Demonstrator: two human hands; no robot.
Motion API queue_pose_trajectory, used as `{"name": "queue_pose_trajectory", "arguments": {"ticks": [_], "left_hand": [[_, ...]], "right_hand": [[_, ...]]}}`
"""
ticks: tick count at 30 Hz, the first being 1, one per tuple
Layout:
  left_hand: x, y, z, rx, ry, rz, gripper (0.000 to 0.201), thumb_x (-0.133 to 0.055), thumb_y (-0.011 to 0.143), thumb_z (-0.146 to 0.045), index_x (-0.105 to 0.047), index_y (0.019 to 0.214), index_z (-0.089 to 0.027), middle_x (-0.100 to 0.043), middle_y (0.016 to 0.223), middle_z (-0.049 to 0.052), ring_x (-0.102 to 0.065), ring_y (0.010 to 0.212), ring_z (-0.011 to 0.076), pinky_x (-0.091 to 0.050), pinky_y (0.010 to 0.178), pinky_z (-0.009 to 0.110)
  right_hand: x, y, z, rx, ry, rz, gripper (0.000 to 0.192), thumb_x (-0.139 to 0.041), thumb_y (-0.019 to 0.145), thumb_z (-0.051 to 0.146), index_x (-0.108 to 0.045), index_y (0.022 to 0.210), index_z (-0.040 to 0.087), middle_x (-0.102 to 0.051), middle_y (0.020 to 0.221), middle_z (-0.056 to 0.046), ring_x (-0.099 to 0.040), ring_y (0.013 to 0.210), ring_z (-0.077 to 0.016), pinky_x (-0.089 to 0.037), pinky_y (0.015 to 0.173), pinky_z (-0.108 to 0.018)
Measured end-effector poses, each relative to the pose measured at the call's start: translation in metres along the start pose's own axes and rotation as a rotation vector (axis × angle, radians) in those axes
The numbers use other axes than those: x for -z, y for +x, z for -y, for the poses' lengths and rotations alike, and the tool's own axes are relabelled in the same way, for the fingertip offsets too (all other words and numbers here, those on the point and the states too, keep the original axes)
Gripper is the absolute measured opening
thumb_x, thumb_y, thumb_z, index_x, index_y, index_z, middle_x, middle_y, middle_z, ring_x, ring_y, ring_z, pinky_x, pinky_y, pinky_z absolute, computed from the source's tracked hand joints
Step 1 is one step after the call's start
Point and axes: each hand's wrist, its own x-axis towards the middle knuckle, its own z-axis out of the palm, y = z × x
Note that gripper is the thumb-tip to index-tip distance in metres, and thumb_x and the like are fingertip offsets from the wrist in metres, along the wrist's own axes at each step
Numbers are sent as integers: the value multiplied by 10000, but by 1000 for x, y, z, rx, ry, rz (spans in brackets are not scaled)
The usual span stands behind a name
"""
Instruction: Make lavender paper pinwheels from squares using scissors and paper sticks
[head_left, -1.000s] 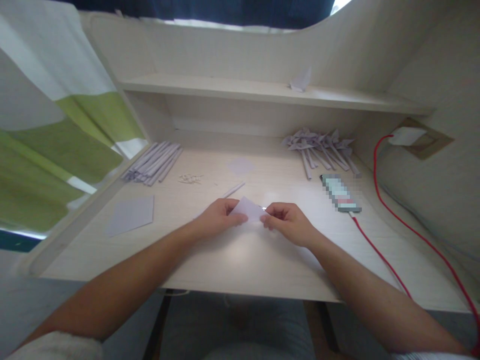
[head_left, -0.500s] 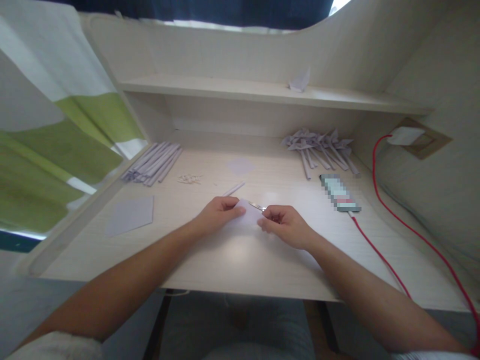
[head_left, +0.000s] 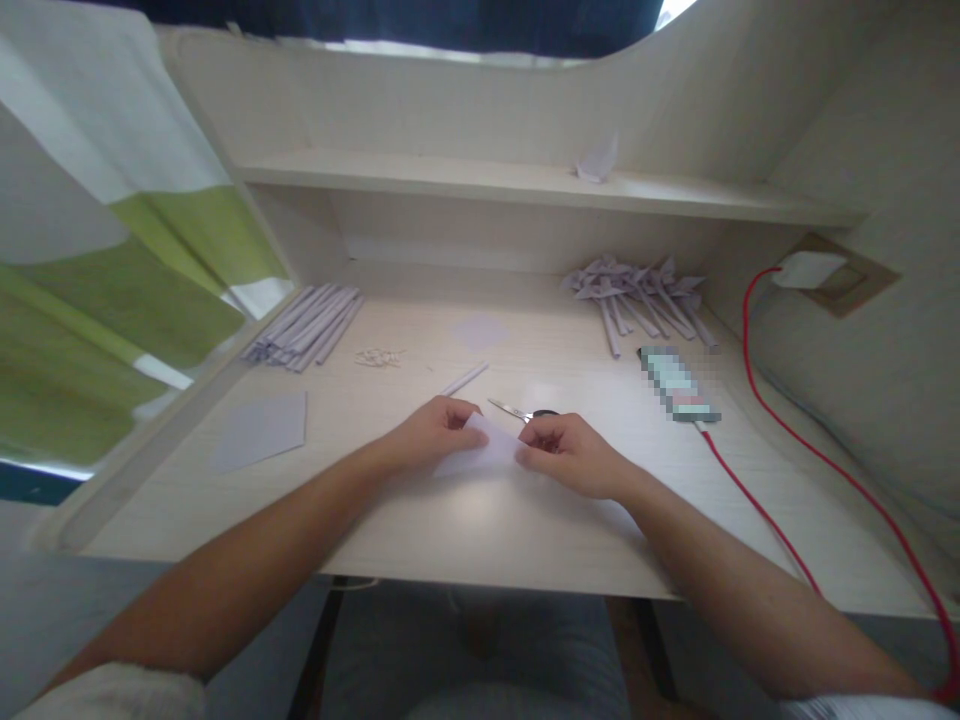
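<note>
Nearest me, my two forearms run up from the lower corners and meet at the middle of the bench point(head_left: 480, 540), a pale wood-grain surface. My left hand point(head_left: 431, 435) and my right hand point(head_left: 570, 455) both hold one small sheet of pale lilac paper point(head_left: 484, 450), which lies low over the bench between them; the left fingers point(head_left: 465, 412) are pinched together on its left edge and the right fingers point(head_left: 534, 440) are clamped on its right edge. Just beyond the paper, touching the bench and close to my right hand, lies a pair of small scissors point(head_left: 521, 410) with the blades pointing left. A thin rolled paper stick point(head_left: 465, 378) lies a little farther back, angled. To the left sits a flat lilac paper square point(head_left: 262, 430), well apart from my hands. Farther on, a second, paler paper square point(head_left: 480, 330) lies near the middle, with a small cluster of white scraps point(head_left: 379, 356) to its left and a bundle of rolled paper sticks point(head_left: 307, 325) at the left edge. On the right lies a phone point(head_left: 679, 385), blurred, with a red cable point(head_left: 757, 330) running to a white charger point(head_left: 806, 268) on the wall. Behind it lies a heap of finished paper pinwheels point(head_left: 637, 290). On the shelf point(head_left: 450, 180) above rests one folded paper piece point(head_left: 598, 160). A green and white curtain point(head_left: 112, 260) hangs at the left.
</note>
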Motion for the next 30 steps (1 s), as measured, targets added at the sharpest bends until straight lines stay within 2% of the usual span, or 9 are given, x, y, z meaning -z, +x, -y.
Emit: {"name": "queue_pose_trajectory", "arguments": {"ticks": [3,6,13,18,20,23,25,27,30], "left_hand": [[2,0,1,-4,88,29,173,-676,757,-311,-699,761,-140,-599,636,-13,-529,574,111,-356,503,204],[6,1,2,-36,188,93,191,-682,754,-320,-742,810,-148,-632,668,2,-548,605,122,-364,529,212],[7,-2,0,-117,245,234,210,-666,783,-340,-723,764,-139,-631,698,11,-538,623,122,-363,544,212],[3,-1,0,-127,211,180,226,-671,798,-353,-724,777,-135,-648,721,19,-553,648,129,-377,563,216],[2,0,-1,-138,162,128,254,-672,806,-379,-726,796,-131,-658,733,23,-556,657,129,-390,578,217],[2,1,-3,-144,94,55,280,-670,812,-397,-714,785,-122,-644,708,19,-541,635,120,-389,569,212],[1,1,-3,-139,71,23,274,-679,805,-389,-710,781,-118,-643,708,21,-543,638,119,-388,565,208],[1,0,-3,-118,56,21,260,-690,795,-373,-715,794,-114,-653,721,26,-550,646,122,-388,565,208],[0,-1,-2,-79,37,112,243,-691,792,-343,-730,843,-109,-677,767,42,-566,665,132,-398,575,218]], "right_hand": [[0,0,1,11,-49,-24,128,-622,843,250,-685,779,159,-569,638,16,-485,577,-105,-356,533,-231],[1,1,-1,-17,6,-64,136,-633,841,270,-673,772,160,-570,634,17,-491,573,-105,-363,535,-231],[3,4,-3,-38,147,-117,187,-670,832,332,-682,753,163,-615,643,3,-513,562,-109,-379,540,-243],[1,8,-2,-34,289,-185,207,-695,823,365,-673,829,159,-635,664,-4,-547,574,-113,-413,554,-243],[-2,8,-2,-26,332,-138,225,-706,818,379,-656,862,163,-636,685,0,-552,578,-112,-422,563,-243],[-6,8,-2,-26,304,-23,227,-700,824,381,-646,808,161,-622,689,1,-544,587,-110,-417,575,-244],[-7,7,-3,-31,271,2,222,-681,836,371,-646,778,159,-616,688,0,-535,591,-110,-411,583,-247],[-7,6,-4,-38,246,-10,212,-667,842,358,-651,768,160,-611,675,2,-528,595,-113,-406,592,-250],[-6,6,-5,-44,232,-50,182,-659,838,331,-666,776,161,-605,662,6,-525,604,-117,-399,600,-250]]}}
